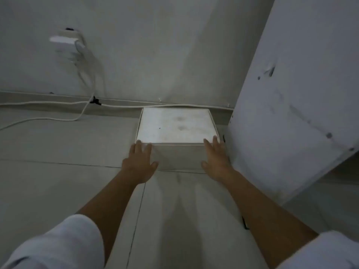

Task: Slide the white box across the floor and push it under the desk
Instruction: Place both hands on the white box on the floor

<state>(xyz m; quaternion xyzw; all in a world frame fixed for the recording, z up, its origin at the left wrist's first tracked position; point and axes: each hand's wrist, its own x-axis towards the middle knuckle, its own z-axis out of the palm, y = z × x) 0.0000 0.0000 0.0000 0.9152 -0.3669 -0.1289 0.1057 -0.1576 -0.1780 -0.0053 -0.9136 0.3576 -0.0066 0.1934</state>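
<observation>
Pale wall (155, 45) fills the far side, meeting a tiled floor (58, 152) along a low skirting line. Floor to the left of the work lies open and wide, crossed only by a white cable (44, 119) that loops from the skirting out toward the left edge. On the right a big white panel (291, 113), tilted in this wide view, stands on the floor; whether it belongs to the desk I cannot tell.

White box (175, 126) sits on the floor with its far edge close to the skirting and its right edge just beside the panel's foot, only a thin gap showing there. Its left side faces open floor. Lid is smudged with a few dark marks.

Wall socket (74, 38) up left carries a white plug block, cords hanging down from it.

Both arms reach forward, nearly straight, sleeves pushed to the elbow. Left hand (138, 164) lies flat against the box's near left corner, fingers (138, 146) spread and resting over the top edge. Right hand (216, 160) is placed the same way at the near right corner, fingers spread, thumb pointing inward.
</observation>
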